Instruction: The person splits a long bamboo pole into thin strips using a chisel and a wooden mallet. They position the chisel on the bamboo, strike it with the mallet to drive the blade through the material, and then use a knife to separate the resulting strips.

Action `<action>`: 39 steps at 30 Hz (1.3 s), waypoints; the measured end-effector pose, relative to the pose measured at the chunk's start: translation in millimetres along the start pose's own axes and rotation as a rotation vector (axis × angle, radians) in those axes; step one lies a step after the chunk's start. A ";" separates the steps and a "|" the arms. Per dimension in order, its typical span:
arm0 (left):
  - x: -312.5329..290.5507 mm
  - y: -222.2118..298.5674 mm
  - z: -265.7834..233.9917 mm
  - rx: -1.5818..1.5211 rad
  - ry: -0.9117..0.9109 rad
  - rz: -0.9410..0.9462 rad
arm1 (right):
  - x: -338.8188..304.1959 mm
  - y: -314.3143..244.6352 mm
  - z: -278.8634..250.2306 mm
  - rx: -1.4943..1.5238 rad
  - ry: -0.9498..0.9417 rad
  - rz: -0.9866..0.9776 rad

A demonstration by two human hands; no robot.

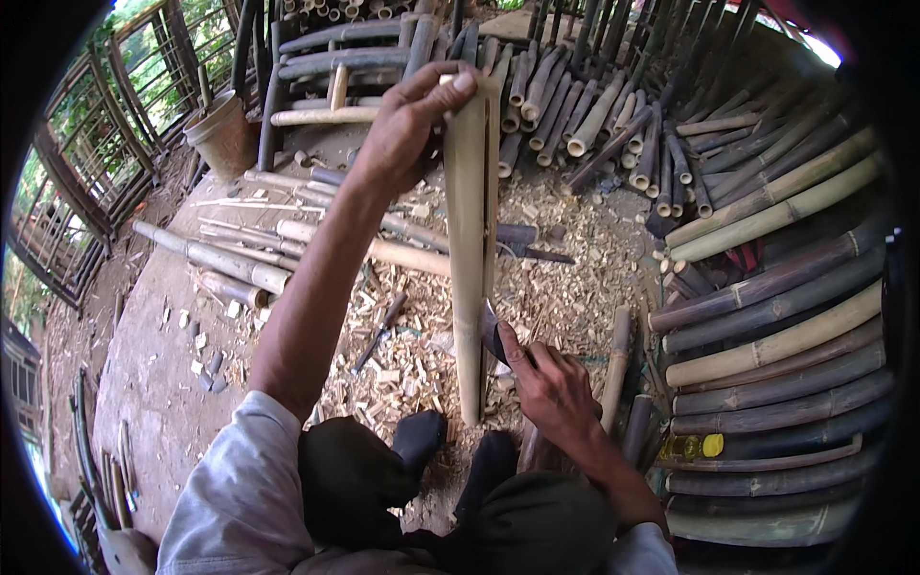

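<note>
A length of pale split bamboo [466, 220] stands nearly upright in front of me, with a long gap along its right side near the top. My left hand [404, 129] is closed around its upper end, thumb over the rim. Lower down on the right, my right hand [556, 388] grips a knife [494, 335]; its index finger lies along the dark blade. The blade touches or nearly touches the bamboo's right edge. Fingers cover the knife's handle. Below, the bamboo's lower end comes down near my dark-shod feet [420, 439].
Wood chips [383, 383] cover the ground around my feet. Cut bamboo poles [776, 359] lie stacked at the right, and more poles [565, 105] pile up at the back. A bamboo bench frame [345, 67] and a bucket [220, 134] stand far left. A yellow-capped bottle [692, 448] lies among the right poles.
</note>
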State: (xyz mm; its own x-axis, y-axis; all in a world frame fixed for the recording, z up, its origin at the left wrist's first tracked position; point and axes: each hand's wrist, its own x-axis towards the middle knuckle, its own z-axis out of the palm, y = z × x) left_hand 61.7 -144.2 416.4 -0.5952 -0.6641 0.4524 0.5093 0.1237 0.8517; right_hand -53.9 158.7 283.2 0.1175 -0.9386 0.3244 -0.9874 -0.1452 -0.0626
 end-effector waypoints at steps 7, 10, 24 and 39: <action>18.7 -23.8 -50.9 0.059 0.080 -0.041 | -34.6 -7.6 78.5 0.043 -0.076 0.036; 31.0 -40.8 -60.5 -0.014 0.070 0.025 | -58.7 -6.9 102.2 0.002 -0.091 0.041; 51.5 -82.1 -113.4 -0.055 0.219 -0.133 | -168.7 -23.6 180.8 0.103 -0.352 0.117; -7.2 -41.0 -109.7 0.400 0.386 0.028 | -106.1 195.8 220.0 0.145 -0.112 0.888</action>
State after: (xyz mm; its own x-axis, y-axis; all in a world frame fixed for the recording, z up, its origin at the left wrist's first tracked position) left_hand 113.3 -225.4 349.2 -0.2752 -0.8692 0.4108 0.2015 0.3657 0.9087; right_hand -236.4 160.9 28.8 -0.6639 -0.7478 0.0072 -0.6975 0.6157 -0.3666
